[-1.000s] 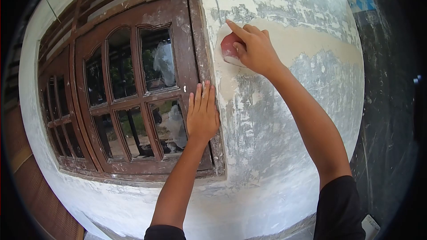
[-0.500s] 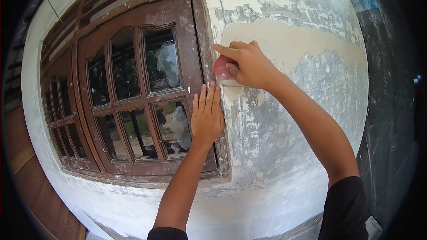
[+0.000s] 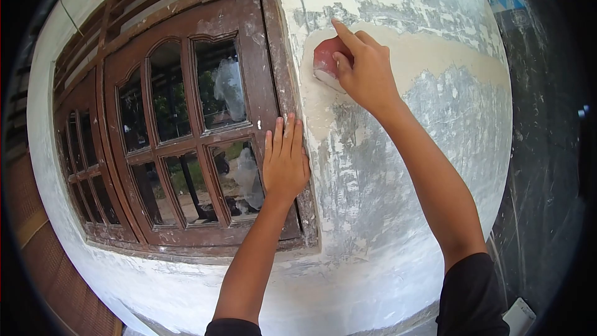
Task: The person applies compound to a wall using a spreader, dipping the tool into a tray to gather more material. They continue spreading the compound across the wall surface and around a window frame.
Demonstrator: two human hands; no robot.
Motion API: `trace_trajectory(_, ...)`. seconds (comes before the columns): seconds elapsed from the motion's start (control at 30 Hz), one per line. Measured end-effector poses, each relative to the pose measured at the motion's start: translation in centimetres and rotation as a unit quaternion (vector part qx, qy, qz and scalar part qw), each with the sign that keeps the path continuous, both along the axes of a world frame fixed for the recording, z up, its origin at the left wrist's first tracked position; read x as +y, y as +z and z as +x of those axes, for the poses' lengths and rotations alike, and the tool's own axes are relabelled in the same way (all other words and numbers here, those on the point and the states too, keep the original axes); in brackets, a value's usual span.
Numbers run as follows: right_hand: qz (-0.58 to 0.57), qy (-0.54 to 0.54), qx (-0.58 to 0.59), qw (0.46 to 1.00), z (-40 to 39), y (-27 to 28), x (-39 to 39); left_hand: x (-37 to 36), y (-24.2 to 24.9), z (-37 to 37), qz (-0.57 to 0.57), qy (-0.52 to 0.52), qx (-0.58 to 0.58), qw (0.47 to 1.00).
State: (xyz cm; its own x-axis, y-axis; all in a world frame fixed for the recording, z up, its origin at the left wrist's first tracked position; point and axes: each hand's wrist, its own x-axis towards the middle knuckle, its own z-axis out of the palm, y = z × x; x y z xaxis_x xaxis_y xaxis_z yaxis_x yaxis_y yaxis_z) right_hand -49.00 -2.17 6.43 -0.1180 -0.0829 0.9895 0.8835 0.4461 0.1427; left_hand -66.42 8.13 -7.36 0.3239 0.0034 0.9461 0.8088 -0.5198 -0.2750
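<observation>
**Two hands on the wall, one sanding pad in use**

One red pad (image 3: 324, 62) sits in the upper centre of the frame, pressed flat against the wall (image 3: 398, 168). The right hand (image 3: 367, 73) is closed around this pad: the index finger extends along its upper edge, the thumb presses its lower side, and the remaining fingers curl over its back. The pad lies on one pale, cream-coloured patch (image 3: 429, 56) that runs as a band across the upper part of the wall toward the right of the frame. Below that band the wall surface is grey and white, streaked and flaking.

The left hand (image 3: 285, 163) holds nothing. It lies open and flat, fingers together and pointing up, at the centre of the frame, resting on the right-hand upright of the window frame (image 3: 261, 56) where the wood meets the wall.

One brown wooden window fills the left half of the frame. Its nearest sash shows four glass panes (image 3: 221, 84), two upper and two lower; further panes continue toward the left edge, too distorted to count. Both forearms rise from the bottom edge, each ending in one black sleeve (image 3: 472, 298).
</observation>
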Motion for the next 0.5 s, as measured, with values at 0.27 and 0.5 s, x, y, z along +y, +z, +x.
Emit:
trace_trajectory(0.27, 0.057, -0.065, 0.117, 0.989, 2.9, -3.0, 0.7, -0.1, 0.0, 0.0, -0.001, -0.006, -0.001, 1.0)
trace_trajectory(0.5, 0.001, -0.004, 0.093, 0.996, 0.6, -4.9, 2.3, -0.2, 0.1, 0.1, 0.002, 0.006, 0.0, 1.0)
